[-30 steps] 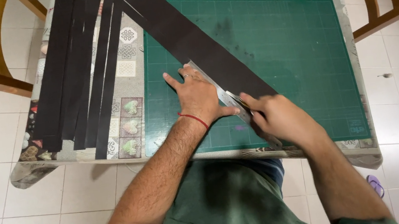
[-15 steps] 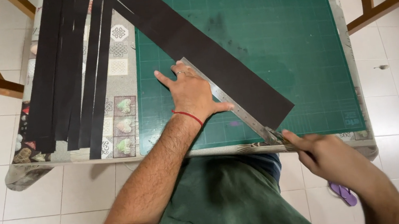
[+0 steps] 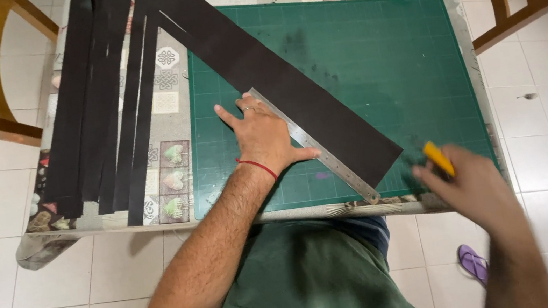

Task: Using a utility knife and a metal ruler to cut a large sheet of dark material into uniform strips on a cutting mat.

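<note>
1. pressing flat, the left hand (image 3: pixel 261 134) spreads its fingers on the metal ruler (image 3: pixel 315 147); its grip is released, pinning rather than grasping, likely to stop the ruler sliding.
2. under that grip the ruler lies along the near edge of the wide black strip (image 3: pixel 278 79), slanted across the green cutting mat (image 3: pixel 374 56) on the worktop (image 3: pixel 168 154).
3. the right hand (image 3: pixel 476 187), blurred, clenches a yellow-handled cutter (image 3: pixel 438 158) just past the strip's near end.
4. half a second ago this hand sat lower, at the ruler's tip; now it is off to the side.
5. narrow cut strips (image 3: pixel 104 98) lie beyond the left hand.
</note>
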